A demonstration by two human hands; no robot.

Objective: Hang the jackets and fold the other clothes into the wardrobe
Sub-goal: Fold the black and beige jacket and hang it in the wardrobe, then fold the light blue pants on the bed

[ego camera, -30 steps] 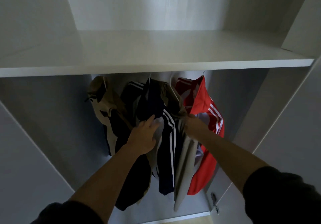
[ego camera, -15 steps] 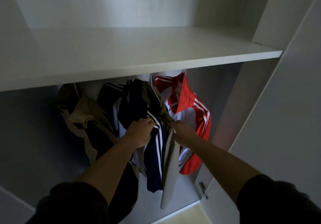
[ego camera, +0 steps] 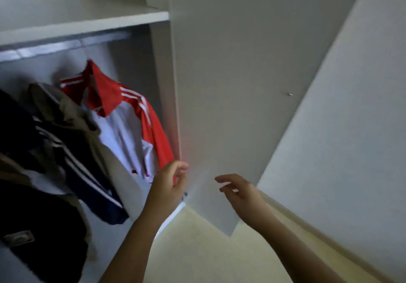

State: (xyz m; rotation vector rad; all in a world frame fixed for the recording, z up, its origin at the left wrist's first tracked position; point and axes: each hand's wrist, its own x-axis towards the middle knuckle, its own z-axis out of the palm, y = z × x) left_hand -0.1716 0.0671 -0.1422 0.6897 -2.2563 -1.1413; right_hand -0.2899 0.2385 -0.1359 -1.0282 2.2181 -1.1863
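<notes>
Jackets (ego camera: pixel 72 161) hang on the rail (ego camera: pixel 66 45) in the wardrobe (ego camera: pixel 160 85), with the red jacket (ego camera: pixel 136 118) rightmost. Hanging looks done. No folded clothes are in view, so folding is likely left. Left hand (ego camera: pixel 169 183) and right hand (ego camera: pixel 239 189) are by the door (ego camera: pixel 230 85), fingers loose, holding nothing.

Dim wardrobe interior, motion blur throughout, possibly wide-angle edge distortion

jackets (ego camera: pixel 72 142) hanging in wardrobe (ego camera: pixel 160 67), door (ego camera: pixel 230 85) to right
</notes>
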